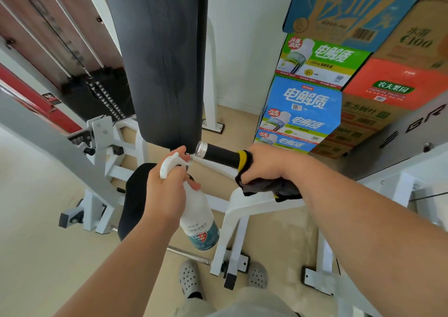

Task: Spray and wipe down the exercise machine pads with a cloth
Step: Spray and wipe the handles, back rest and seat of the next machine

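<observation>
The left hand (164, 190) has its fingers (180, 151) wrapped round the spray bottle (198, 219), one on the trigger (nozzle just under the black back pad (164, 62)). The right hand (266, 166) clenches a dark cloth (264, 188) around the machine's handle (220, 155).

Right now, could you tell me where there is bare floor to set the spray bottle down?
The open beige floor, left of the white frame foot, is free. Between the seat pad, frame legs and drink boxes it is crowded.
</observation>
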